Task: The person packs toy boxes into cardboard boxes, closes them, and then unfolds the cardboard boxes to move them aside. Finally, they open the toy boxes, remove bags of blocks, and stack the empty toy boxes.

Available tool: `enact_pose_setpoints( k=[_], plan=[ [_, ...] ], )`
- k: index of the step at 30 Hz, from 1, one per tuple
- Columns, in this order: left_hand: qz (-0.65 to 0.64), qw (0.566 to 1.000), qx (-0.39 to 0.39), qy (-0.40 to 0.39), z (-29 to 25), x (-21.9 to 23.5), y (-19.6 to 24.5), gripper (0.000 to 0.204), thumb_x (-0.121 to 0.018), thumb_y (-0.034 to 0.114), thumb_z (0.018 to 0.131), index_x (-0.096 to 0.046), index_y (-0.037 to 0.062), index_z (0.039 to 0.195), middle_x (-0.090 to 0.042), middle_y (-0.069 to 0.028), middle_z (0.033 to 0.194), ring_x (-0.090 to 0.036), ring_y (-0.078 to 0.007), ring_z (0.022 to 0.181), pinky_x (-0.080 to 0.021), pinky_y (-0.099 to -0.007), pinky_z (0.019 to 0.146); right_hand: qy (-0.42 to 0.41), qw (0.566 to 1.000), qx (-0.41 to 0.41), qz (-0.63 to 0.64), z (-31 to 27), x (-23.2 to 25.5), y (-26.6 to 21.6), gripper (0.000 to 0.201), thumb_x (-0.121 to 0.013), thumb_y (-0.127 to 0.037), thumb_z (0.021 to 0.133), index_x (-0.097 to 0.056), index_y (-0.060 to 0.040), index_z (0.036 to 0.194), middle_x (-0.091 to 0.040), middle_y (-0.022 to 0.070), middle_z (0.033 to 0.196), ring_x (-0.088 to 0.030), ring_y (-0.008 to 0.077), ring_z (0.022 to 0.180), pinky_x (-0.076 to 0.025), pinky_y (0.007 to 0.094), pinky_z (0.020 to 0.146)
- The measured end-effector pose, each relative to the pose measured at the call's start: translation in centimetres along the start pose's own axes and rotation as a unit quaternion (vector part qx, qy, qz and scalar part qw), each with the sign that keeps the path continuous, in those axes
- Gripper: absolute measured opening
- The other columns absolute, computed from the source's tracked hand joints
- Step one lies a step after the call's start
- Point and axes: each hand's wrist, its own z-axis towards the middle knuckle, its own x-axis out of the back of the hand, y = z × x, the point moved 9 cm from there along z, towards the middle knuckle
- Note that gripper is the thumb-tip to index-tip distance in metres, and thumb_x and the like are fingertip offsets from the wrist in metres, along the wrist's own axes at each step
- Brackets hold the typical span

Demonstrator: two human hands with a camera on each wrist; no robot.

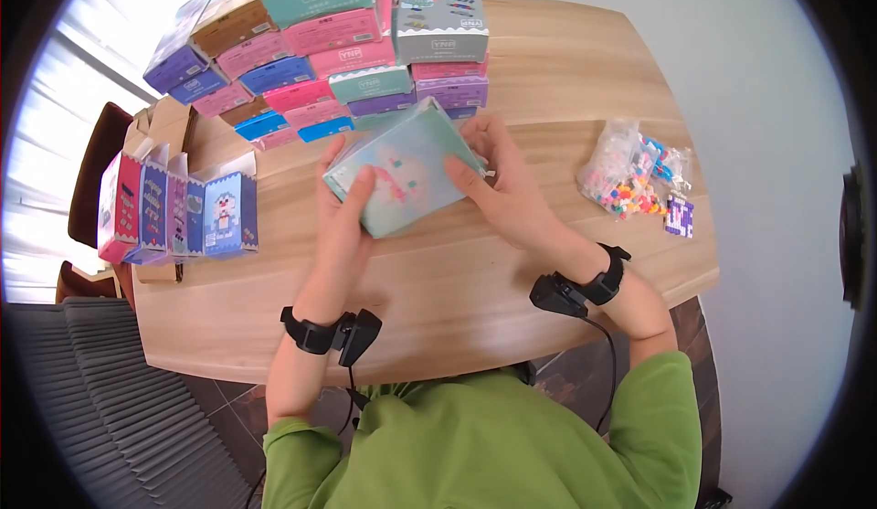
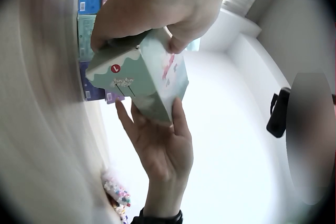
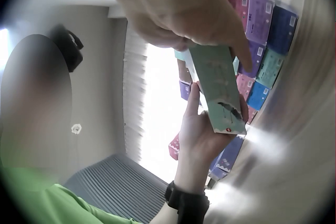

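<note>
Both hands hold a pale green box [image 1: 406, 175] above the table, tilted, a pink picture on its upper face. The left hand [image 1: 343, 207] grips its left side, thumb on the top face; the right hand [image 1: 502, 185] grips its right side near the upper corner, thumb on the face. In the left wrist view the box [image 2: 152, 77] shows a scalloped side with a small red mark, and the right hand [image 2: 165, 150] is against its lower edge. In the right wrist view the left hand [image 3: 202, 134] holds the lower end of the box [image 3: 218, 85], which has a dark opening or mark.
Stacked colourful boxes [image 1: 352, 57] stand at the table's back left. Opened blue and pink boxes [image 1: 228, 217] are at the left edge. Bags of coloured beads [image 1: 621, 175] and a small patterned card [image 1: 679, 216] lie on the right of the table [image 1: 548, 70].
</note>
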Motion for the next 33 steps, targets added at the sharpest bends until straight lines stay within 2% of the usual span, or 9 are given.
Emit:
enact_pose_setpoints(
  k=[3, 6, 9, 12, 15, 18, 24, 28, 33],
  plan=[
    [-0.012, 1.0, -0.007, 0.012, 0.1, 0.4, -0.1, 0.055, -0.057, 0.02, 0.087, -0.027, 0.0119, 0.133, -0.047, -0.0109, 0.119, -0.05, -0.0199, 0.106, -0.048, -0.0359, 0.086, -0.042, 0.996, -0.077, -0.026, -0.3, 0.2, 0.2, 0.032, -0.055, -0.017, 0.088, -0.036, -0.0066, 0.113, -0.051, 0.0034, 0.091, -0.049, 0.0091, 0.082, -0.042, 0.026, 0.063],
    [0.006, 0.999, 0.002, 0.037, -0.2, 0.7, -0.2, 0.052, -0.056, 0.022, 0.088, -0.031, 0.0118, 0.132, -0.049, -0.0108, 0.117, -0.054, -0.02, 0.102, -0.051, -0.035, 0.082, 0.012, 0.986, -0.142, 0.087, 0.0, 0.8, 1.0, 0.033, -0.054, -0.01, 0.086, -0.036, -0.0057, 0.112, -0.054, 0.0065, 0.09, -0.054, 0.0144, 0.085, -0.045, 0.0309, 0.063],
    [0.034, 0.996, 0.034, 0.07, -0.4, 1.4, 0.1, 0.053, -0.054, 0.028, 0.088, -0.031, 0.0117, 0.133, -0.051, -0.011, 0.117, -0.055, -0.0207, 0.102, -0.05, -0.0354, 0.081, 0.063, 0.975, 0.084, -0.195, 1.0, 2.7, -2.8, 0.027, -0.055, -0.001, 0.079, -0.044, -0.0029, 0.104, -0.056, 0.0117, 0.092, -0.058, 0.0223, 0.082, -0.047, 0.0337, 0.062],
    [0.028, 0.997, 0.026, 0.072, -0.3, 1.7, 0.6, 0.052, -0.055, 0.026, 0.088, -0.031, 0.0125, 0.133, -0.05, -0.0112, 0.117, -0.056, -0.0198, 0.1, -0.051, -0.0346, 0.079, 0.074, 0.822, 0.385, -0.412, -0.8, 1.0, -7.0, 0.019, -0.055, 0.003, 0.073, -0.051, -0.0006, 0.092, -0.059, 0.015, 0.087, -0.059, 0.0272, 0.075, -0.048, 0.0319, 0.06],
    [0.081, 0.995, -0.038, 0.051, -0.3, 1.7, 1.2, 0.049, -0.053, 0.025, 0.089, -0.034, 0.0108, 0.132, -0.053, -0.0115, 0.112, -0.058, -0.0197, 0.095, -0.052, -0.0329, 0.077, -0.052, 0.941, 0.177, -0.283, 0.3, -0.2, -4.3, 0.009, -0.058, 0.001, 0.074, -0.057, 0.0025, 0.083, -0.063, 0.0134, 0.078, -0.062, 0.0219, 0.063, -0.049, 0.0289, 0.056],
    [0.109, 0.992, -0.053, 0.022, -0.5, 0.8, 1.5, 0.047, -0.051, 0.024, 0.09, -0.035, 0.0096, 0.131, -0.055, -0.0118, 0.11, -0.059, -0.0196, 0.093, -0.052, -0.0327, 0.077, -0.081, 0.99, -0.051, -0.107, 1.5, 1.5, -1.0, 0.011, -0.059, 0.0, 0.077, -0.059, 0.0039, 0.088, -0.064, 0.0096, 0.078, -0.062, 0.0135, 0.062, -0.051, 0.023, 0.054],
    [0.156, 0.988, 0.011, -0.005, -0.7, -0.5, 1.0, 0.055, -0.058, 0.009, 0.082, -0.032, 0.0108, 0.131, -0.054, -0.0104, 0.106, -0.057, -0.0182, 0.095, -0.05, -0.0321, 0.08, -0.215, 0.968, -0.097, -0.085, 0.5, -0.7, 0.5, 0.01, -0.06, -0.003, 0.074, -0.062, 0.0068, 0.078, -0.062, 0.0068, 0.066, -0.057, 0.0089, 0.052, -0.045, 0.0211, 0.046],
    [0.225, 0.963, -0.021, -0.149, -1.9, -4.4, 2.5, 0.087, -0.069, -0.001, 0.063, -0.021, 0.0117, 0.135, -0.048, -0.012, 0.114, -0.054, -0.0202, 0.099, -0.047, -0.0315, 0.083, -0.171, 0.975, -0.125, -0.071, 0.4, 0.4, 2.1, 0.015, -0.062, -0.006, 0.071, -0.065, 0.0063, 0.08, -0.06, 0.008, 0.057, -0.054, 0.0099, 0.045, -0.042, 0.0241, 0.042],
    [0.422, 0.891, -0.087, -0.142, -2.6, -5.1, 3.1, 0.098, -0.075, 0.001, 0.051, -0.02, 0.0095, 0.131, -0.042, -0.0124, 0.118, -0.05, -0.0231, 0.106, -0.045, -0.0343, 0.086, -0.132, 0.982, -0.123, -0.063, -0.2, 1.8, 1.1, 0.014, -0.061, -0.006, 0.073, -0.066, 0.0041, 0.082, -0.058, 0.0069, 0.055, -0.053, 0.008, 0.046, -0.04, 0.0237, 0.042]
  ],
)
